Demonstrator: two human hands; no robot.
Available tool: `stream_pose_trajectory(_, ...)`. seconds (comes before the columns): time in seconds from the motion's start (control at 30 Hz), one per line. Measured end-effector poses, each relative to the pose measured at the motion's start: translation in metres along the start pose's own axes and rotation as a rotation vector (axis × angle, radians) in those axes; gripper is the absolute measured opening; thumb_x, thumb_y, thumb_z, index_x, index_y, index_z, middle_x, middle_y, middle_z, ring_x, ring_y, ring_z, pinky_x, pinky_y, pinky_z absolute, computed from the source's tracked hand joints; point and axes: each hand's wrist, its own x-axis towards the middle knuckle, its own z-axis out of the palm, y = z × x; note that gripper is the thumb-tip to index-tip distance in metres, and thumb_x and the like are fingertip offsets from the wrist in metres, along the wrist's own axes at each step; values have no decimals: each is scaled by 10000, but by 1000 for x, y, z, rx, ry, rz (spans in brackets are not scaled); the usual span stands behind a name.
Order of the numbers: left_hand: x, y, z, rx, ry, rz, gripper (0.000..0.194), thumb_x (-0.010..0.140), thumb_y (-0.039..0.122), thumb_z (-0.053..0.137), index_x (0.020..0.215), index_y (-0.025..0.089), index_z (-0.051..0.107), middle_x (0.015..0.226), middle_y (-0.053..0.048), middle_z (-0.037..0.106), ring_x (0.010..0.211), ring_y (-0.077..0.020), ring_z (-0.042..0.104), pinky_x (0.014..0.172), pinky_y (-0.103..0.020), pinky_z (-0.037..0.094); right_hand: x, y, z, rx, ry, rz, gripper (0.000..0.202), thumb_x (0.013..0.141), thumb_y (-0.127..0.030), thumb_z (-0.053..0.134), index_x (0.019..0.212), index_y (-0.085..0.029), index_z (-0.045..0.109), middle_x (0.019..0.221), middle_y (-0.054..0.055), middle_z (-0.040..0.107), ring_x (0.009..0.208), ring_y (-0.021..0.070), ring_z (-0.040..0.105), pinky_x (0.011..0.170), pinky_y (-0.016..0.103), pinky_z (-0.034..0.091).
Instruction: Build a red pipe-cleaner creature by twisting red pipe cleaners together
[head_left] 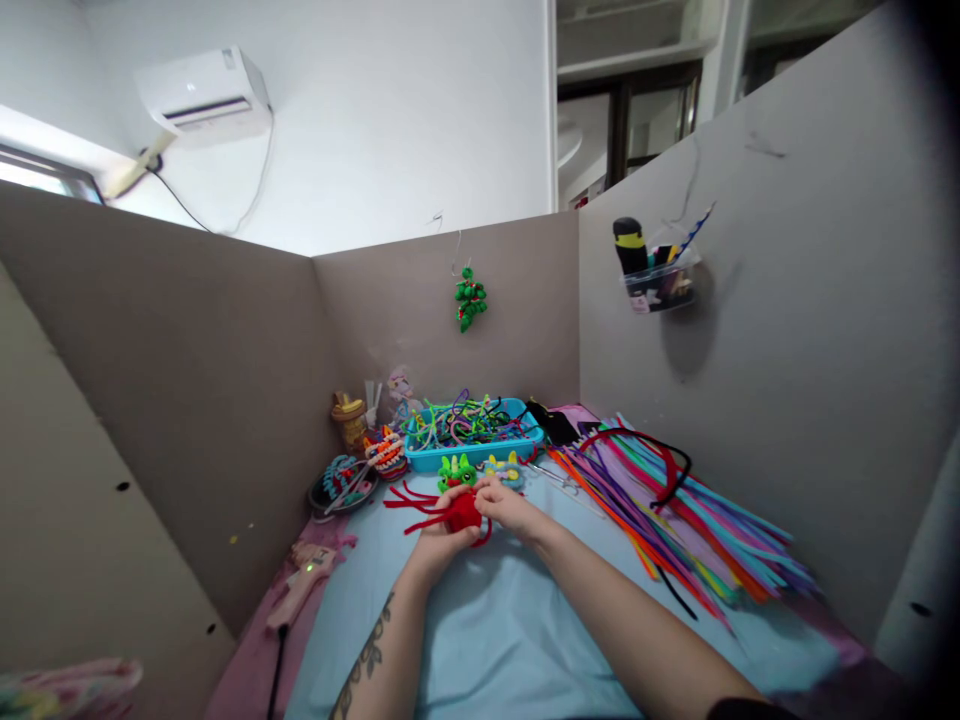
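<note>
A red pipe-cleaner piece (463, 512) is held between my two hands over the blue cloth, with several loose red stems sticking out to the left. My left hand (437, 540) wraps round it from below and the left. At its upper right, the fingers of my right hand (504, 503) pinch together on the red piece; the exact spot they grip is too small to make out. Just beyond my hands sit a green fuzzy dragon-like head (456, 472) and a yellow and pale-blue fuzzy piece (503, 470).
A blue basket (435, 460) of tangled pipe-cleaner scraps stands behind. Bundled pipe cleaners (675, 510) lie right, near scissors (559, 477). A dark bowl (319, 500), an orange-white fuzzy figure (386, 455), a brown-lidded cup (349, 420) and a pink glue gun (306, 580) are left. Grey partitions (450, 370) surround the table.
</note>
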Motion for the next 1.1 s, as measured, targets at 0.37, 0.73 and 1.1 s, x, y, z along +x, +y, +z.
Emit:
stream_pose_trajectory(0.37, 21, -16, -10, 3, 404, 140, 511, 531, 318, 767, 974, 175, 555, 899, -53, 639, 706, -139, 610, 648, -246, 458, 14, 19, 9, -78, 479, -86, 285, 804, -425, 408, 681, -202, 537, 895, 53, 493, 901, 197, 450, 903, 370, 351)
stream_pose_trajectory(0.73, 19, -15, -2, -71, 396, 35, 636, 543, 324, 765, 1100, 138, 521, 820, -85, 689, 681, -160, 630, 572, -219, 427, 3, 8, 20, 53, 381, -36, 310, 715, -479, 560, 670, -178, 617, 1079, 93, 514, 1067, 241, 447, 890, 339, 357)
stream_pose_trajectory(1.1, 17, -8, -4, -60, 362, -84, 713, 505, 361, 774, 1128, 118, 524, 645, -35, 646, 370, -27, 370, 398, -174, 188, 1, 1, 9, 46, 332, -11, 274, 656, -441, 629, 595, -173, 624, 1085, 93, 494, 1071, 252, 454, 870, 342, 366)
